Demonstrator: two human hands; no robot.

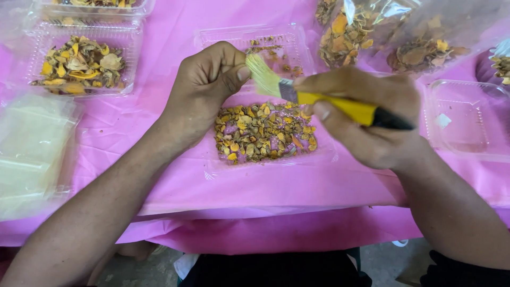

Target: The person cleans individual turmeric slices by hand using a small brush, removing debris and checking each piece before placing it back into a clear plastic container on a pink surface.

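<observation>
Your forearms enter from the bottom edge, nearest the lens, and meet over the pink table cover (297, 186), the largest surface in view.

Next in size, a clear bag of dried yellow and brown flakes (393, 37) lies at the far right, and a stack of flat clear packets (32, 149) sits at the left edge. A filled clear clamshell box (79, 64) of the same flakes stands far left; an empty clear tray (467, 117) lies at the right.

Directly between your hands sits an open clear container (265, 133) with a shallow layer of small yellow-brown pieces; its raised lid behind carries a few scattered bits.

Your right hand (372, 122) has its fingers wrapped around a paintbrush (324, 101), gripping the yellow handle near the metal ferrule, black end pointing right.

Your left hand (210, 85) is curled into a near fist above the container, thumb pressed to the forefinger. Brush bristles touch that thumb tip. Whether a piece is pinched there, I cannot tell.
</observation>
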